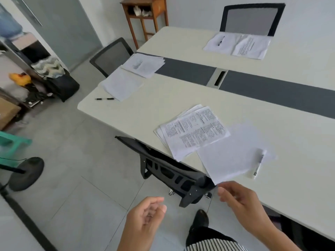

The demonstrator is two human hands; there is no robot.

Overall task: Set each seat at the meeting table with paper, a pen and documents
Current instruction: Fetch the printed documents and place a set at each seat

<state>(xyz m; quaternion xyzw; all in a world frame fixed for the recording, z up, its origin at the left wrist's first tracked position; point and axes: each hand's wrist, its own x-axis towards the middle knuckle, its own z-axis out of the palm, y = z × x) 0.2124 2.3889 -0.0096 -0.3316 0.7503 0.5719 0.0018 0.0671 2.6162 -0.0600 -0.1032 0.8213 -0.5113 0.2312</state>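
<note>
The cream tabletop (145,109) carries three place settings. At the near seat, a stack of printed documents (192,130) lies beside a blank sheet of paper (230,153); the blank sheet overlaps the lower right corner of the stack, and its near corner projects past the tabletop edge. A pen (258,164) with a pale barrel rests on the right side of the blank sheet, its lower end extending off the sheet onto the tabletop. The right hand (239,201) is positioned just below the projecting corner of the blank sheet; its fingers are partly curled and hold nothing, and whether a fingertip touches the corner cannot be determined because of blur. The left hand (146,216) hovers over the floor, palm turned inward, fingers loosely curled and empty. A black chair (168,169) is pushed in under the near edge. At the left end, a second printed set (144,65) and a second blank sheet (121,84) lie side by side, with a dark pen (105,98) just beside the sheet on the tabletop. At the far seat, a third setting (237,45) lies in front of a mesh-backed chair (252,19), with a pen (221,40) resting on its left sheet.
</note>
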